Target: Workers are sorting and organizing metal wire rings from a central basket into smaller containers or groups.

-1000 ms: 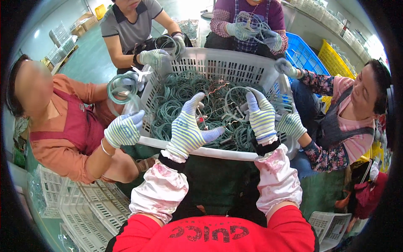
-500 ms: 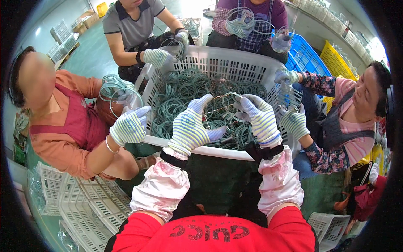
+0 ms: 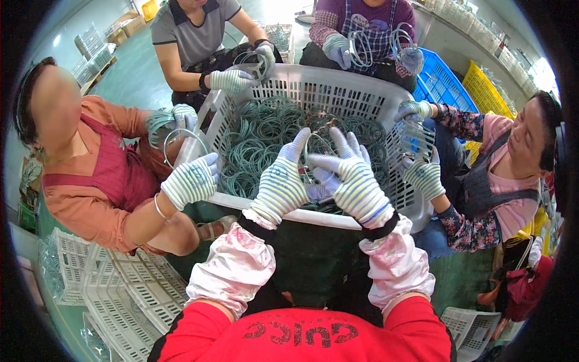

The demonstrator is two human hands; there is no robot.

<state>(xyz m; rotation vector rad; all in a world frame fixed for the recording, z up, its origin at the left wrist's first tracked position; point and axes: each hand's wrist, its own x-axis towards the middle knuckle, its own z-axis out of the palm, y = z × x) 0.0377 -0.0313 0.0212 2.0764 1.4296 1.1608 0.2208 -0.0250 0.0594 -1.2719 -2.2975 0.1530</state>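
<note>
Blue crate [image 3: 443,84], yellow crate [image 3: 485,90], stacked white crates [image 3: 114,301].

Large white perforated basket [image 3: 338,96]: matt moulded plastic. Heap of green coiled rings [image 3: 259,136] inside: smooth, slightly glossy, plastic-coated look. Left hand [image 3: 280,184] and right hand [image 3: 356,187]: striped knitted cloth gloves, rough weave. Pale pink oversleeves [image 3: 232,271]: thin creased cloth.

Left hand [image 3: 278,188] and right hand [image 3: 354,184]: each wears a knit work glove, white with thin blue-green and yellowish stripes. Right glove ends in a dark cuff band at the wrist. Both forearms are covered by loose pale pink oversleeves [image 3: 232,271], gathered and elastic-edged, lightly soiled. Beneath them: red top [image 3: 301,335], black trim, mirrored black lettering across the chest.
</note>
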